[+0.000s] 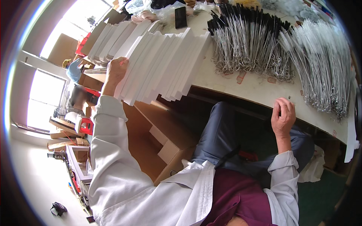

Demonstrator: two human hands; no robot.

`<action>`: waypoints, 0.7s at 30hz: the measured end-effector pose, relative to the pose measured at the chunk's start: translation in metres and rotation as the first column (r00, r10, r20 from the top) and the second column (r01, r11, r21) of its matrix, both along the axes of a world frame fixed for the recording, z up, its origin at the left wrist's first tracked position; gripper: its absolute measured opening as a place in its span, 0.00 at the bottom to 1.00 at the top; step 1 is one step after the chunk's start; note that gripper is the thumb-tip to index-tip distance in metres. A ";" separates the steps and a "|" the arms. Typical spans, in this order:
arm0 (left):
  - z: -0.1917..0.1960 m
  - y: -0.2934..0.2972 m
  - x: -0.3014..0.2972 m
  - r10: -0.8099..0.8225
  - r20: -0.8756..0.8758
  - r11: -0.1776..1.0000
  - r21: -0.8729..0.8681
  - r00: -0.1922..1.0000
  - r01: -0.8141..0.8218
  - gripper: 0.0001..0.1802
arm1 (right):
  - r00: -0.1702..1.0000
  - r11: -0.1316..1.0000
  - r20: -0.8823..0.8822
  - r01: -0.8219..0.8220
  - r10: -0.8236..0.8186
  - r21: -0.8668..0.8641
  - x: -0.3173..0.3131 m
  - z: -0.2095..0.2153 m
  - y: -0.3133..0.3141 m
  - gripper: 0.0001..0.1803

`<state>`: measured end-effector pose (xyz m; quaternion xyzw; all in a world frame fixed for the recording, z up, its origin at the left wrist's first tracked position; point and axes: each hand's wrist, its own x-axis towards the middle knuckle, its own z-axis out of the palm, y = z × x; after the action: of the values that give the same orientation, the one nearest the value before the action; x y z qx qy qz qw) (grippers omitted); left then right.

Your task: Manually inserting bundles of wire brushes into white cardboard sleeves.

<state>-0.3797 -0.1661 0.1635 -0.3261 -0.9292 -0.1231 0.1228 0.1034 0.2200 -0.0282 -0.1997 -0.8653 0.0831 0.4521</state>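
A row of long white folded paper or card pieces (162,64) overlaps at the table's front left, with the near ends jutting past the edge. My left hand (117,71) is at the left side of this row, its fingers closed on the outermost white piece. My right hand (283,116) hovers by the front edge of the table, fingers curled in; anything inside them is hidden. Beyond it lie a bundle of black-bristled wire brushes (249,37) with looped ends toward me, and a bundle of pale-bristled wire brushes (320,64) on the right.
More white stacks (117,39) are behind my left hand. A black phone (181,17) lies at the back of the table (230,84), near plastic bags (141,6). Under the row stands an open cardboard box (166,132), beside my legs. Other people (74,70) are at the far left.
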 end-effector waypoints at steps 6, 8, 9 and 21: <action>0.001 0.009 0.020 0.100 -0.064 0.995 0.000 0.993 -0.100 0.21 | 1.000 1.000 -0.004 -0.002 0.002 -0.003 0.001 -0.003 0.000 0.06; 0.003 0.012 0.034 0.087 -0.210 0.996 0.054 0.974 -0.077 0.21 | 1.000 1.000 0.003 0.020 -0.020 0.000 0.001 -0.003 0.000 0.06; -0.001 0.026 0.039 0.034 -0.269 0.995 0.096 0.963 -0.008 0.20 | 1.000 1.000 -0.015 0.020 -0.020 0.003 0.003 -0.002 0.002 0.06; -0.076 0.168 0.237 -0.599 -0.005 0.786 0.188 0.801 0.589 0.12 | 0.972 0.974 -0.199 -0.157 0.123 -0.165 0.045 0.032 -0.009 0.06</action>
<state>-0.1431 0.0019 0.0879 -0.5858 -0.7673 -0.2478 0.0813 0.1480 0.2115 0.0038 -0.1690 -0.8198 0.2111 0.5047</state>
